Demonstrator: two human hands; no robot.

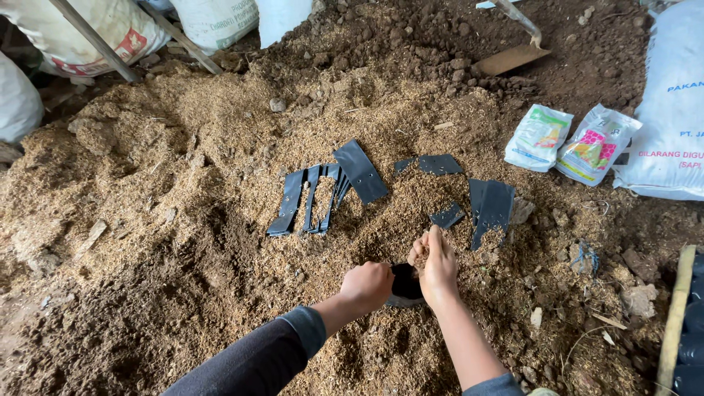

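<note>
- Fingers of the right hand [438, 265] are cupped together around a clump of husk mix, bunched tight so the loose stuff does not spill, and held right over the mouth of the black bag [405, 283].
- Left hand [367, 286] is closed in a fist on the bag's near edge, apparently pinching the rim so the thin plastic stays open and upright.
- Bag sits low in the husk pile [183, 205], between the two hands, its dark opening facing up; being bedded in the mix seems to steady it.
- Flat empty bags [323, 191] lie spread just beyond the hands, with a few more [490, 205] to the right, all within reach on top of the pile.
- Dark soil [440, 44] is heaped further back, where a hoe blade [513, 57] rests.
- Two small printed packets [572, 141] lie off to the right beside a large white sack [671, 103], well apart from the hands.
- More sacks [88, 29] stand at the top left edge.
</note>
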